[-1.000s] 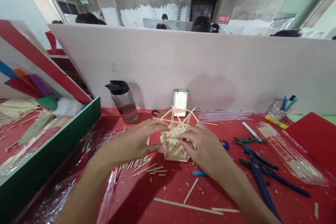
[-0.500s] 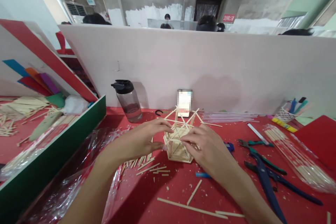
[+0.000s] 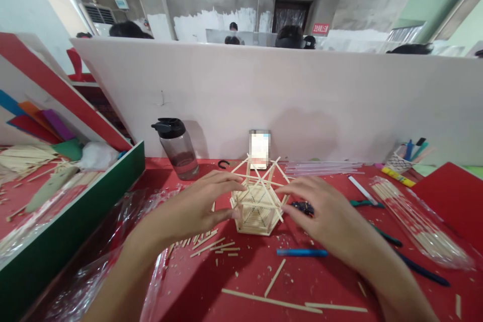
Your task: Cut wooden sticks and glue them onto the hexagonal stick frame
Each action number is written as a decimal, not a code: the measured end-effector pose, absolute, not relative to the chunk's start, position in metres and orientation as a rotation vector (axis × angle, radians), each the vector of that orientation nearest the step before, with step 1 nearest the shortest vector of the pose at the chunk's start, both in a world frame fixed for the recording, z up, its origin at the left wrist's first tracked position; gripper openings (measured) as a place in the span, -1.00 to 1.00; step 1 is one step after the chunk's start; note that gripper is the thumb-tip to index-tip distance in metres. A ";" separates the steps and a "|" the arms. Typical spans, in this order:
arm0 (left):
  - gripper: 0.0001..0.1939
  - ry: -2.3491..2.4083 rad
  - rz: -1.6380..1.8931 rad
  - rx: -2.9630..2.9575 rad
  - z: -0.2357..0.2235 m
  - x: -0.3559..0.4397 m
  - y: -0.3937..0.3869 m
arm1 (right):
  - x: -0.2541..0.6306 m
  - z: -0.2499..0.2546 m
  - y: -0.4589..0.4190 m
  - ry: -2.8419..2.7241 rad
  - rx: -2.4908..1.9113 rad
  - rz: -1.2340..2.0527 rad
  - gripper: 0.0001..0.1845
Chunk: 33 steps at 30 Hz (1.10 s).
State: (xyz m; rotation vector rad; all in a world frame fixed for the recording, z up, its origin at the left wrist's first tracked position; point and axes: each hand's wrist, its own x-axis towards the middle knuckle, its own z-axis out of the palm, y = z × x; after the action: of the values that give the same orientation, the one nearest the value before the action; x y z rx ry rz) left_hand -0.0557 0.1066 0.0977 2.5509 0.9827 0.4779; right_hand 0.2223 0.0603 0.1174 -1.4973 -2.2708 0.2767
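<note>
A six-sided model made of thin wooden sticks stands upright on the red table, with slatted walls and crossing sticks rising over its top. My left hand steadies its left side, thumb at the wall and fingers at the upper rim. At the right corner is my right hand, thumb and fingers spread apart around the stick ends there. Whether its fingertips touch the sticks I cannot tell. A blue pen lies below the right hand. Cut stick pieces are scattered below the left hand.
A water bottle and a lit phone stand by the white partition. Bagged sticks, plier handles partly under my right arm and a pen basket are at right. A green divider runs along the left.
My right hand has moved from the model's middle to its right corner, and its fingers have opened apart. The blue pen shows fully now. My left hand stays at the left side.
</note>
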 end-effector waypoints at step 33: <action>-0.83 1.008 0.560 2.449 0.085 -0.010 0.101 | 0.327 0.058 0.066 -2.104 -2.287 0.537 -0.56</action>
State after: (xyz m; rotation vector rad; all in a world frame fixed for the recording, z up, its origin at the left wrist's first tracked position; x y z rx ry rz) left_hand -0.0104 0.1008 0.0851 2.4491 1.0081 0.5596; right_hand 0.3272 0.0658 0.0582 -2.2871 -2.1035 0.5369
